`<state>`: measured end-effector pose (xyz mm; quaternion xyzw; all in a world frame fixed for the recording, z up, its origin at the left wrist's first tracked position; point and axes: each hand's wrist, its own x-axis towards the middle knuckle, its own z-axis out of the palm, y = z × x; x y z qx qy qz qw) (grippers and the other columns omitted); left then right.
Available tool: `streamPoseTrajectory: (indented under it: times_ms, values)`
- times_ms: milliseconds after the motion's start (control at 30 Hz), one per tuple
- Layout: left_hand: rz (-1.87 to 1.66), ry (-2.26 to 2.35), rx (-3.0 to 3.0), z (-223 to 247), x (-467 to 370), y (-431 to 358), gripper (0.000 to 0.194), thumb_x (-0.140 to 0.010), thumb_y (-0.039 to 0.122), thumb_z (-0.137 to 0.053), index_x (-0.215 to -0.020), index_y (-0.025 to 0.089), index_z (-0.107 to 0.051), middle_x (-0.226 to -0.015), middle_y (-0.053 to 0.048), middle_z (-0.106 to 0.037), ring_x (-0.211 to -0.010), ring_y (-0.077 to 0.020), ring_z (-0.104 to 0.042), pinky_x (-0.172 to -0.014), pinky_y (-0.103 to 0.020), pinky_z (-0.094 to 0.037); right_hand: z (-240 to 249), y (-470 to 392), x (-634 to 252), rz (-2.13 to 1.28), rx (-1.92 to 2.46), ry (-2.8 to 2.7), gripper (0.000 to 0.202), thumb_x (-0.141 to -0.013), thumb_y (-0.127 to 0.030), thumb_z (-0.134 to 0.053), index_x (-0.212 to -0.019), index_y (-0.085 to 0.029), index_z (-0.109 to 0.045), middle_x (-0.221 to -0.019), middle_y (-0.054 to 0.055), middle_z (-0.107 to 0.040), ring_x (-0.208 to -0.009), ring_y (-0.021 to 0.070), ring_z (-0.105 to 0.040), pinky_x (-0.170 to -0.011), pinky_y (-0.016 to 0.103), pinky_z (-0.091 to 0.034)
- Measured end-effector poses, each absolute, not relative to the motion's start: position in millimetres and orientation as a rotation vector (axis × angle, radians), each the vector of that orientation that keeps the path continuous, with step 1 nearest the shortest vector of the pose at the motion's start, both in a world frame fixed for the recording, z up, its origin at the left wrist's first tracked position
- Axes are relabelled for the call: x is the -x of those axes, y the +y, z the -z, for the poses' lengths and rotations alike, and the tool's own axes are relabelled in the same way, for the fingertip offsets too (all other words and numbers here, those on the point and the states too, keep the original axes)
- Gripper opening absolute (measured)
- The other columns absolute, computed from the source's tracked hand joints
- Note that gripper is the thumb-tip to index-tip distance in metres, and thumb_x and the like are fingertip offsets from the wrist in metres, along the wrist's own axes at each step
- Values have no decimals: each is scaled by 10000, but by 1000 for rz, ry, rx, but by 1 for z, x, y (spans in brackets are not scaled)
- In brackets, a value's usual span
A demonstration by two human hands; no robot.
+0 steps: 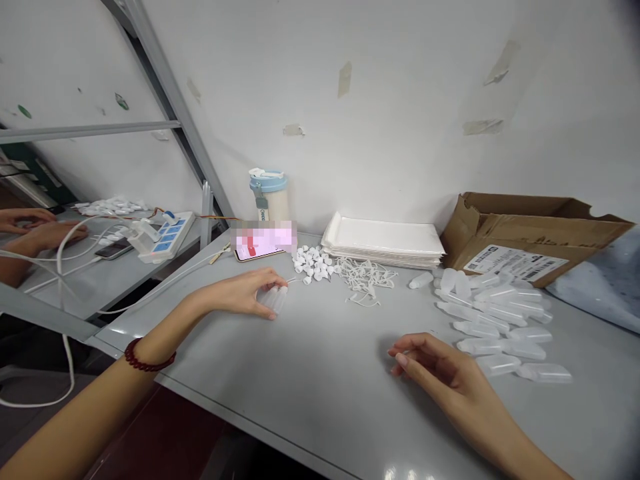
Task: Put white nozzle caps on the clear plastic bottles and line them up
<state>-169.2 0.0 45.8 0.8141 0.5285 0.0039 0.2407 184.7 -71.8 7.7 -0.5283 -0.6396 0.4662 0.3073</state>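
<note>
My left hand [249, 293], with a dark red bead bracelet on its wrist, curls round a few small clear bottles [274, 300] on the grey table [310, 393]. Over the right part of the table, my right hand [435, 373] is half curled, fingers apart, holding nothing. Several translucent bottles [493, 312] lie in a loose pile beyond and to the right of it. White caps [314, 263] sit in a heap beside thin white strings or loops [367, 275].
Along the wall stand a phone [265, 242], a blue-lidded cup [270, 197], a stack of white trays [383, 239] and an open cardboard box [530, 233]. At the left are a power strip [170, 237], cables and another person's hands [45, 230].
</note>
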Motion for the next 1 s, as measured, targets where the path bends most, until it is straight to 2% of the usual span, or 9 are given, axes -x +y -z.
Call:
streamPoseTrajectory:
  times_ms: [433,633,800,1000]
  values:
    - [32,1493,-2154,-49,171,-9,578,-692,438,-680,-1214,228,-548,-1127,-49,-561,-1019,-236,-550,-856,-278,-435,-5,-69,-188,-1223,1405,-1769,285,-847,-486,-531,-913,-228,-631,-755,20,-697,-741,194,-653,-677,290,-462]
    - [84,1481,-2144,-51,170,-10,599,-717,397,-665,-1268,227,-501,-1115,-59,-533,-1024,-232,-537,-866,-282,-430,-5,-68,-187,-1214,1404,-1777,287,-849,-488,-525,-902,-227,-632,-738,20,-695,-739,195,-656,-657,284,-461]
    - [88,1449,-2145,-51,169,-13,665,-718,429,-682,-1314,249,-446,-1154,-63,-509,-1000,-224,-534,-832,-271,-445,-4,-67,-187,-1208,1404,-1769,297,-844,-496,-525,-888,-222,-629,-733,22,-691,-733,194,-655,-650,285,-457]
    - [-6,1389,-2249,-48,166,-16,615,-732,477,-677,-1276,267,-483,-1232,-61,-493,-1139,-246,-474,-952,-307,-405,-4,-69,-189,-1220,1408,-1763,289,-845,-489,-528,-887,-220,-625,-741,22,-687,-736,193,-649,-666,290,-456]
